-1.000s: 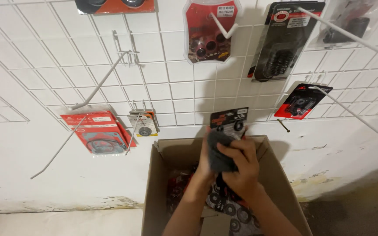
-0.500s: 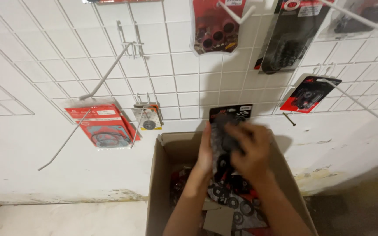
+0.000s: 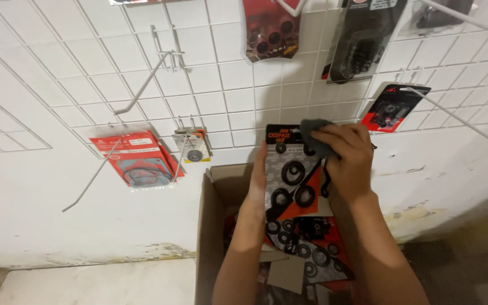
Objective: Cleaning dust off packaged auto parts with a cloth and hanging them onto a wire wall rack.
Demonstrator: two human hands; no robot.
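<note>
Since the earlier frames the flat black-and-orange blister card of black rubber seal rings (image 3: 292,175) has come up out of the open brown cardboard box (image 3: 210,226) and now stands upright in front of the white wire grid panel (image 3: 86,68), its top edge just above the box rim. The small dark grey cloth (image 3: 314,135) has shifted from the middle of the card to its upper right corner

Read: the card looks to be getting a wipe-down while held clear of the box; wiping appears under way, at the top of the card

Hands
- left hand (image 3: 259,169): fingers extended flat along the card's left edge, bracing it from the side and behind; holding the card
- right hand (image 3: 345,155): curled closed over the cloth, pressing it on the card's top right corner

The card
- black upper part, orange diagonal wedge low down
- several black rings of different sizes under clear plastic, larger ones mid-card
- held upright, roughly facing the camera; lower end over the box opening

About it
- more ring cards of the same kind lie loose in the box below
- red packet with a thin black ring (image 3: 136,161) hangs on the grid to the left
- long white peg hook (image 3: 142,85) juts out bare, upper left
</note>
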